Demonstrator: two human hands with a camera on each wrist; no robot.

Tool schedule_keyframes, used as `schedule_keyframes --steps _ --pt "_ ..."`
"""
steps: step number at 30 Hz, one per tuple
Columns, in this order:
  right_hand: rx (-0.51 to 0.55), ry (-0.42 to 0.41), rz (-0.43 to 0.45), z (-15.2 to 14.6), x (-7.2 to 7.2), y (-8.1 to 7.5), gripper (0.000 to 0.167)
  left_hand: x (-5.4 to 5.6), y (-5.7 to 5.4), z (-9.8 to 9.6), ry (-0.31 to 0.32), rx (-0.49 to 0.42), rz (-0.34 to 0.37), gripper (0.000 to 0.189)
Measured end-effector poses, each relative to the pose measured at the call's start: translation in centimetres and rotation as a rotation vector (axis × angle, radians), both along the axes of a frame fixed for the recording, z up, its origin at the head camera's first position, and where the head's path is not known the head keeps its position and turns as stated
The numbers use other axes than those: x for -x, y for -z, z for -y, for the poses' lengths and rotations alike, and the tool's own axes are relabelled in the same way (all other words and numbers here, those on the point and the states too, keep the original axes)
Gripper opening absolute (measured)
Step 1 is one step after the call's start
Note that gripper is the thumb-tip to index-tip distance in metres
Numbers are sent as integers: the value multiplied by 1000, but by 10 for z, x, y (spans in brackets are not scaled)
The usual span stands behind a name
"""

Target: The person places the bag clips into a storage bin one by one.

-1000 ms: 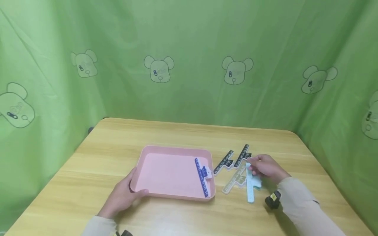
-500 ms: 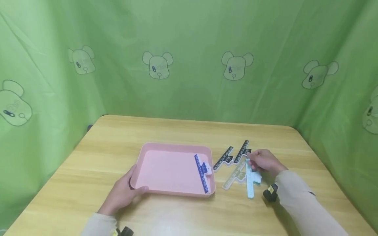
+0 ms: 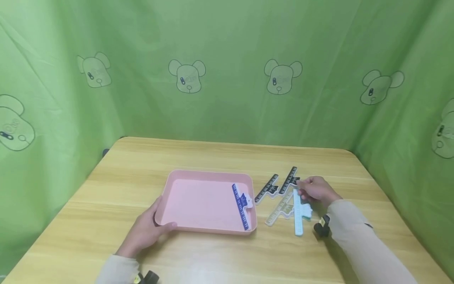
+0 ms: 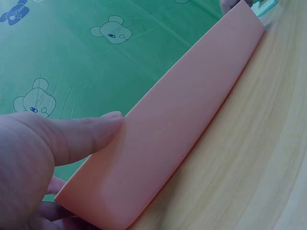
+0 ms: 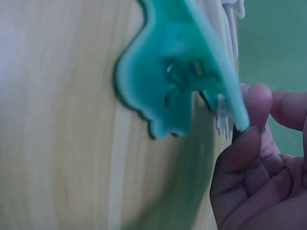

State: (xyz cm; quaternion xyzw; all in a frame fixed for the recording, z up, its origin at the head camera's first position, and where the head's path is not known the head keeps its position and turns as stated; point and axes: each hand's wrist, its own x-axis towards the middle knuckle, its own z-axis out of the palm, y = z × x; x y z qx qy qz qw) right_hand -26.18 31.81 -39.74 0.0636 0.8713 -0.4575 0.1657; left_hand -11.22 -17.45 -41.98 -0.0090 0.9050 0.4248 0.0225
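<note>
My left hand (image 3: 146, 232) holds the near left corner of a pink tray (image 3: 213, 229), thumb on the near wall and fingers along the left side. In the tray's right part lies a blue page clip (image 3: 241, 207) with a piano-key bar. To the right of the tray, my right hand (image 3: 317, 189) pinches the handle end of the farther black page clip (image 3: 288, 180), partly hidden by its fingertips. A mint page clip (image 5: 158, 81) lies right beside these fingers, its upper lever standing up toward them.
Another black page clip (image 3: 266, 188) lies close to the tray's right wall. A clear page clip (image 3: 279, 209) with pale markings lies partly under the mint one. The wooden table (image 3: 88, 205) is enclosed by a green curtain (image 3: 227, 114) with bear-head prints.
The whole head view has shifted slightly, so table and hands appear a little higher. Relative to the tray and clips, both hands stay nearly in place.
</note>
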Motion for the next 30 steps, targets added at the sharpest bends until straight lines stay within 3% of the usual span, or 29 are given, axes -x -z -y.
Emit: schedule_keyframes --steps 30 --pt "-46 48 18 -5 22 11 28 1 -1 -1 12 -10 -5 105"
